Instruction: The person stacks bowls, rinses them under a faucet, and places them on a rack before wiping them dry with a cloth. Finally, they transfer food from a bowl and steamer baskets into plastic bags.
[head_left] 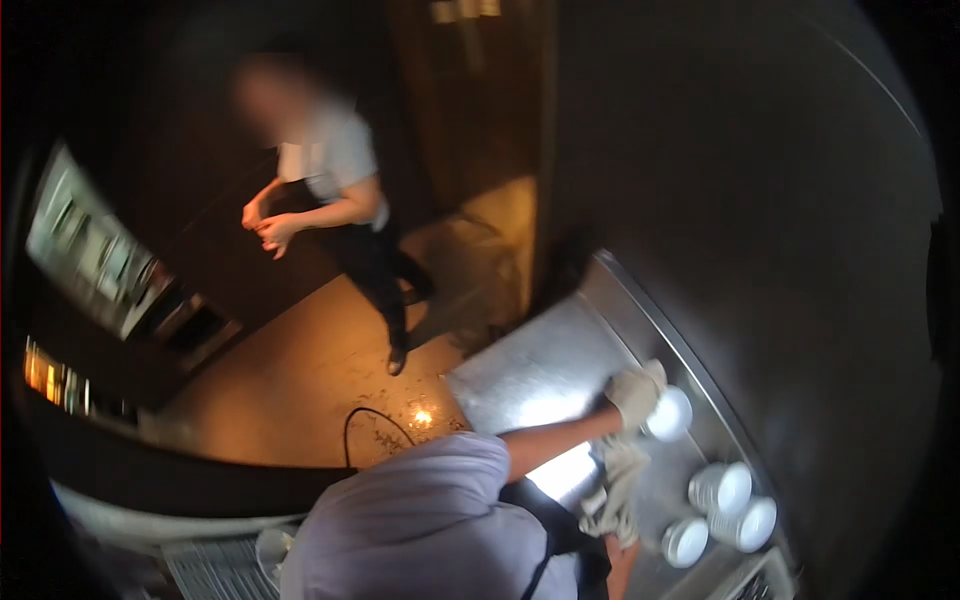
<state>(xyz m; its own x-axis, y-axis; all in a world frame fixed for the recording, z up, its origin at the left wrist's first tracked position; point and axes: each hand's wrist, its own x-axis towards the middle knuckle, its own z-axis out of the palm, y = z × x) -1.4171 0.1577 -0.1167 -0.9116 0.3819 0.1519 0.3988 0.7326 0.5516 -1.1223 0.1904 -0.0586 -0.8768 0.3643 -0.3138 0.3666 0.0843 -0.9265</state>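
Observation:
My left hand (635,395), in a pale work glove, is closed on a white bowl (669,414) above the metal counter (525,370). Nearer to my body is my right hand (612,500), also gloved. Its fingers are blurred, and whether they hold anything is unclear. White bowls stand to the right of my right hand: a stack (720,488), another stack (745,525) beside it and one more group (685,542) closer to the glove.
Across the floor (300,375) a person (340,165) stands with both hands together. A raised metal edge (690,360) runs behind the bowls. A dark hose (348,430) curves by the counter. A metal rack (755,580) lies at the lower right, and ribbed metal (215,570) at the lower left.

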